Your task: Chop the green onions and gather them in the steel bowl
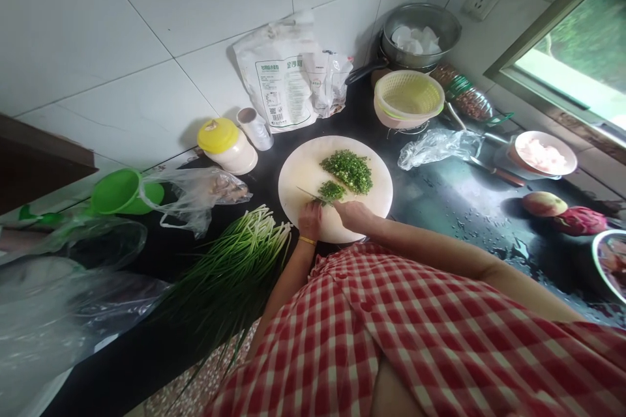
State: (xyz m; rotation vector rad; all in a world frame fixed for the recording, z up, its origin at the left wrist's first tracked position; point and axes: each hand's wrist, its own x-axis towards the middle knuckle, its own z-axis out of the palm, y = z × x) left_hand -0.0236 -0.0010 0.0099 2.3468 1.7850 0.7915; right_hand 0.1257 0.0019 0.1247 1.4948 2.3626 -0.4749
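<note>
A round white cutting board [295, 166] lies on the dark counter in front of me. Toward its far side sits a large heap of chopped scallions [348, 169], and a smaller chopped pile [331, 190] lies beside the blade. My right hand [356, 216] is closed around the handle of a kitchen knife [309, 193], whose thin blade points left across the board. Close to the blade, my left hand [310, 219] is closed with fingers bent, pressing scallions on the board; they are mostly hidden under it. Left of the board lies a bunch of whole scallions [244, 254].
At the left are a yellow-lidded jar [227, 144], a plastic bag [195, 194] and a green container [120, 192]. White bags [278, 78] lean on the wall. At the right stand a yellow colander [411, 96], a bowl [545, 153], another knife [496, 171] and fruit [544, 204].
</note>
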